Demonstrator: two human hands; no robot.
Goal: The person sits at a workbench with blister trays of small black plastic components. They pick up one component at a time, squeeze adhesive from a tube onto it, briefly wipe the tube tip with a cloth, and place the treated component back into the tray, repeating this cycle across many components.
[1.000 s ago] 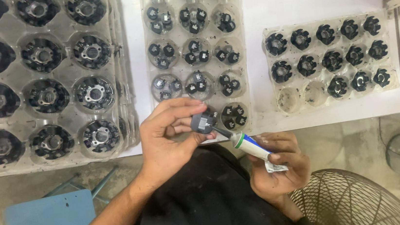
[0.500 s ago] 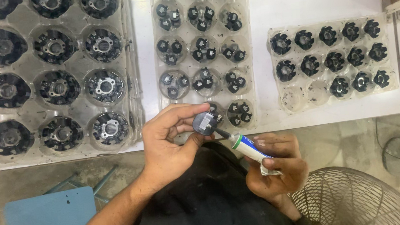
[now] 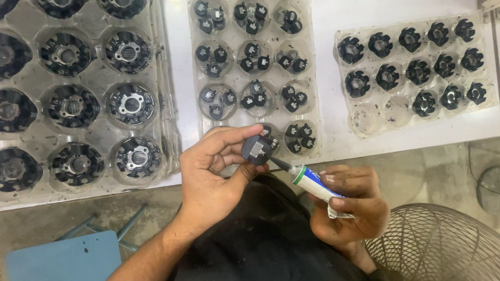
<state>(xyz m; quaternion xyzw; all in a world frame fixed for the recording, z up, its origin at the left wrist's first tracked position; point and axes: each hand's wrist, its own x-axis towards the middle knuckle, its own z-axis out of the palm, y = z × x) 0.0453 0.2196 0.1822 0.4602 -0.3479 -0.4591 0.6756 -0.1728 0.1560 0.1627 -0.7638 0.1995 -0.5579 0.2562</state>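
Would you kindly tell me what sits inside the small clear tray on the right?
The small clear tray holds black round parts in most pockets; two bottom-left pockets look empty. Whatever lies beneath each part is hidden.

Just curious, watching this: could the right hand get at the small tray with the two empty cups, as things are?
Probably not freely: the right hand is wrapped around the glue tube. The small tray lies open on the table, nothing covering it.
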